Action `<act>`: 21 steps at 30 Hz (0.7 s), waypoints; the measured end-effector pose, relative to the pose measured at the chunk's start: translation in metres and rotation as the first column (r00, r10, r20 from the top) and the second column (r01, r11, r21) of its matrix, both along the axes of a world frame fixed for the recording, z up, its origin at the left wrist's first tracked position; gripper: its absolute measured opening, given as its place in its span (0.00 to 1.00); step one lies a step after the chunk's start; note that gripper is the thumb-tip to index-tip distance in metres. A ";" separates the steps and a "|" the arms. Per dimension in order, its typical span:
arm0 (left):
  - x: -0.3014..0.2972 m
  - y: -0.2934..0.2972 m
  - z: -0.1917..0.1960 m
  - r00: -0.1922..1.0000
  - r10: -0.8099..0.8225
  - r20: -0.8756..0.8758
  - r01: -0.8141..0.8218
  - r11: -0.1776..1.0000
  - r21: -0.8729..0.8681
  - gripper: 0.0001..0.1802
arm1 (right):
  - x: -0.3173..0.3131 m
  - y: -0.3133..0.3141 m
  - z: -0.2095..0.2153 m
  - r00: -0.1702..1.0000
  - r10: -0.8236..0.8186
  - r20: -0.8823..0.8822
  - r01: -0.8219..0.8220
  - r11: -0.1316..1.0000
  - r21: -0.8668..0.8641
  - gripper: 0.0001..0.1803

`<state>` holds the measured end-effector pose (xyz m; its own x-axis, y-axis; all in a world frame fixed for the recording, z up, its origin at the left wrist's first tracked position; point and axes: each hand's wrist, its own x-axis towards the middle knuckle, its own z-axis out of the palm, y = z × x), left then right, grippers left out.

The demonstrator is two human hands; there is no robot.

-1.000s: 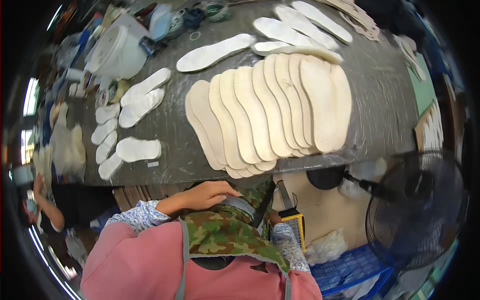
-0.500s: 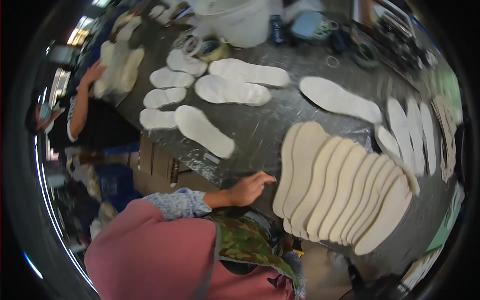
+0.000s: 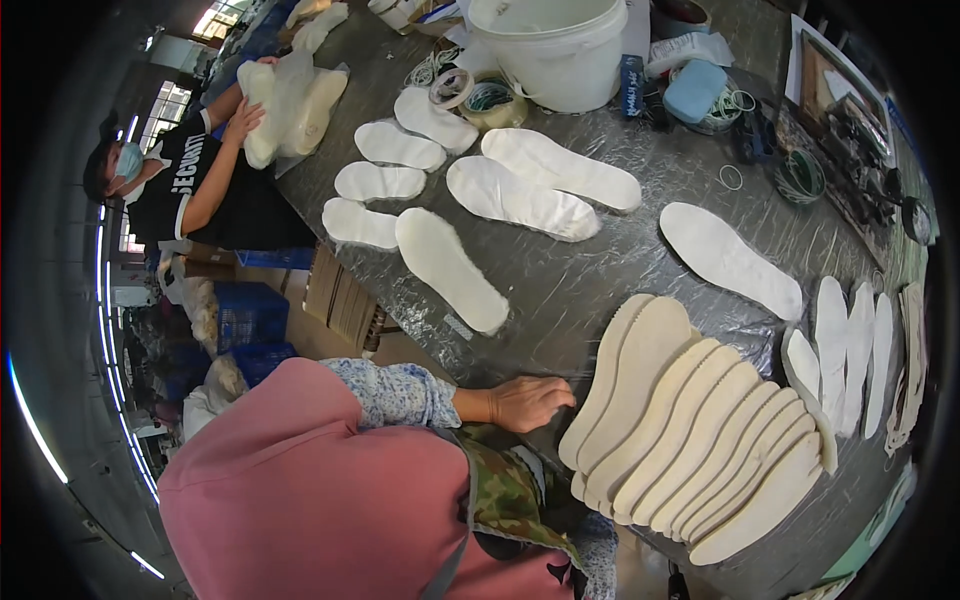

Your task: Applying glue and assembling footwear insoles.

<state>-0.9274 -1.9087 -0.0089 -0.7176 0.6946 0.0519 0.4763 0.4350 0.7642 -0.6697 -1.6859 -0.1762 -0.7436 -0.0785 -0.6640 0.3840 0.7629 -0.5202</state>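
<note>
My left hand (image 3: 530, 403) is at the table's near edge, palm down with its fingers curled in. Its fingertips come close to the left side of an overlapping row of cream insoles (image 3: 655, 385); whether they touch is unclear, and what lies under the fingers is hidden. Each insole in the row leans over its neighbour in a fan, with finely notched edges. My right hand is out of sight; only its floral sleeve (image 3: 598, 555) shows by the camouflage apron (image 3: 515, 485). A single white insole (image 3: 730, 258) lies beyond the row.
Several white insoles (image 3: 455, 270) lie across the dark table (image 3: 620, 270). At the back stand a white bucket (image 3: 550, 50), tape rolls (image 3: 492, 100) and a blue sponge (image 3: 695, 90). On the left, a co-worker (image 3: 190, 160) has both hands on plastic-wrapped insoles (image 3: 320, 110).
The view has shifted, so most of the table's things sit lower and further right. My left hand's fingers have curled further down. The co-worker's second hand now shows on the wrapped insoles.
</note>
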 end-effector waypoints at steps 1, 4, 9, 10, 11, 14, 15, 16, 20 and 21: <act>0.000 0.000 -0.001 1.000 -0.005 0.003 0.005 1.000 -0.002 0.19 | 0.004 0.004 0.001 1.000 -0.031 -0.004 0.031 1.000 0.001 0.17; -0.007 0.005 0.005 0.996 -0.028 -0.081 0.027 1.000 -0.011 0.19 | 0.006 0.019 0.002 0.988 -0.148 -0.039 0.148 0.989 0.004 0.17; -0.079 -0.022 0.050 0.967 0.199 -0.160 -0.206 0.978 -0.027 0.13 | -0.007 0.035 0.014 0.958 -0.276 -0.071 0.277 0.961 -0.004 0.17; -0.107 -0.031 0.060 0.898 0.301 -0.321 -0.345 0.935 -0.088 0.12 | -0.007 0.040 0.017 0.953 -0.293 -0.074 0.293 0.956 -0.002 0.18; -0.129 -0.044 0.061 0.807 0.563 -0.177 -0.584 0.806 -0.097 0.12 | -0.010 0.045 0.017 0.948 -0.306 -0.084 0.307 0.952 -0.002 0.18; -0.183 -0.143 0.028 0.501 0.788 -0.357 -0.865 0.445 -0.232 0.19 | -0.024 0.053 0.012 0.934 -0.335 -0.127 0.335 0.942 -0.021 0.18; -0.194 -0.169 0.020 0.419 0.853 -0.312 -0.892 0.323 -0.316 0.21 | -0.028 0.056 0.010 0.926 -0.349 -0.144 0.349 0.937 -0.024 0.18; -0.202 -0.189 0.014 0.323 0.906 -0.273 -0.895 0.199 -0.400 0.23 | -0.032 0.060 0.006 0.919 -0.361 -0.160 0.362 0.932 -0.027 0.18; -0.219 -0.241 -0.012 0.225 0.962 -0.153 -0.946 0.178 -0.271 0.29 | -0.024 0.077 -0.005 0.890 -0.403 -0.214 0.409 0.912 -0.019 0.18; -0.225 -0.241 -0.015 0.211 0.972 -0.101 -0.953 0.181 -0.244 0.29 | -0.016 0.085 -0.006 0.883 -0.412 -0.227 0.421 0.907 -0.007 0.18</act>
